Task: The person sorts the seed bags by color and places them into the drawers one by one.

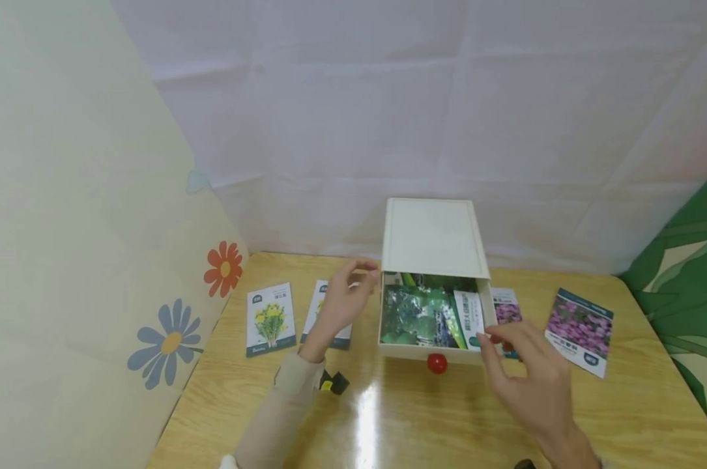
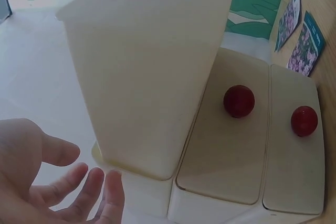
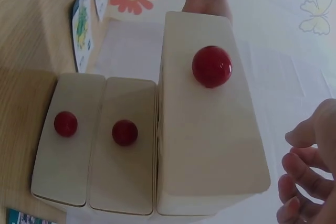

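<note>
Bare left hand [image 1: 344, 296] and bare right hand [image 1: 532, 384] flank a pulled-out, cream, box-shaped drawer [image 1: 403, 352]

The drawer juts toward the near side from the top of a smooth, cream, three-tier cabinet [image 1: 432, 234], which stands toward the far side of a glossy, wood-grained table [image 1: 218, 397]. A round, shiny red knob [image 1: 437, 363] sits on the drawer's front. Inside lie flat printed packets; the uppermost, a green-leaf picture packet [image 1: 414, 316], has a white label strip toward the right.

The left hand is beside the drawer's left side, its fingers loosely bent and spread apart, pinching nothing. The right hand is by the near right corner, thumb and fingers bent with a gap between them, likewise gripping nothing. Whether either fingertip brushes the drawer, I cannot tell.

Below, a middle cream drawer [image 3: 123, 177] and a lowest cream drawer [image 3: 63, 177] are closed, each with a round red knob.

On the table at left lie a white, yellow-flower packet [image 1: 271, 319] and a similar packet [image 1: 312, 309] partly behind the left hand. At right are a pink-flower packet [image 1: 508, 312] just beside the cabinet and a larger-looking pink-flower packet [image 1: 582, 332] farther right. A white cloth [image 1: 353, 130] hangs along the far side.
</note>
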A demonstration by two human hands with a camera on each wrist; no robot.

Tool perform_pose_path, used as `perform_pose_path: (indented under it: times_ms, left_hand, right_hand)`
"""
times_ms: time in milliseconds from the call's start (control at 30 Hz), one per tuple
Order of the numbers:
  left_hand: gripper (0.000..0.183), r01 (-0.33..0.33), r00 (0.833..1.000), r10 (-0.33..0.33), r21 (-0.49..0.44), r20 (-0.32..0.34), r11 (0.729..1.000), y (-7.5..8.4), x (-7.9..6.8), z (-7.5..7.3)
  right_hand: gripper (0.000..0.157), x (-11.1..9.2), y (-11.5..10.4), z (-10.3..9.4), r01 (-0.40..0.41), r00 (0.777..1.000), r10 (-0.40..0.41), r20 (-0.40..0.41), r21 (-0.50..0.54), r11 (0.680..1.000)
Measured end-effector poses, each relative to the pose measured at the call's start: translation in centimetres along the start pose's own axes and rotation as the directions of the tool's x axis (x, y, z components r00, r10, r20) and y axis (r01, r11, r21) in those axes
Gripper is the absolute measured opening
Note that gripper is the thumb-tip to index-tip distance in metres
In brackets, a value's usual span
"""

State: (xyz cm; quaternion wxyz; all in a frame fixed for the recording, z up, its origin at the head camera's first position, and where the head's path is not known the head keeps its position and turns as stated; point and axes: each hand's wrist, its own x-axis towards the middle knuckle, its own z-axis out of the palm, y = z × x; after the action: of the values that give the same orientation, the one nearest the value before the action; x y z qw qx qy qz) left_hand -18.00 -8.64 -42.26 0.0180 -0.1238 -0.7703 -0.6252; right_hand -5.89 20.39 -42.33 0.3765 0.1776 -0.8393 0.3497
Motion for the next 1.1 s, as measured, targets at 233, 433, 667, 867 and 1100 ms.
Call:
perform_pose_path:
  times_ms: [233, 433, 667, 867, 1100]
  left_hand:
    - [0.031, -0.050, 0.999, 0.050, 0.022, -0.018, 0.999, -0.4, 0.7, 0.2]
    - [0.032, -0.105, 0.994, 0.105, 0.008, -0.016, 0.994, -1.2, 1.3, 0.6]
    - [0.030, -0.171, 0.985, 0.171, 0.016, -0.010, 0.985, -1.9, 2.3, 1.1]
    - [0.032, -0.182, 0.983, 0.182, -0.004, 0.003, 0.983, -2.4, 2.6, 1.1]
    - [0.032, -0.200, 0.980, 0.200, 0.021, 0.007, 0.980, -2.5, 2.8, 1.3]
  right_hand:
    - [0.048, -0.6, -0.5, 1.2, 0.119, 0.990, -0.117, -0.072, 0.022, 0.993]
    - [0.044, -1.0, -1.1, 1.9, 0.188, 0.980, -0.184, -0.073, 0.048, 0.981]
    - [0.038, -1.5, -1.3, 3.2, 0.306, 0.947, -0.304, -0.100, 0.009, 0.952]
    - [0.037, -2.8, -1.5, 3.9, 0.318, 0.947, -0.320, -0.035, -0.057, 0.946]
    - [0.038, -3.5, -1.5, 4.7, 0.340, 0.940, -0.342, -0.014, -0.069, 0.938]
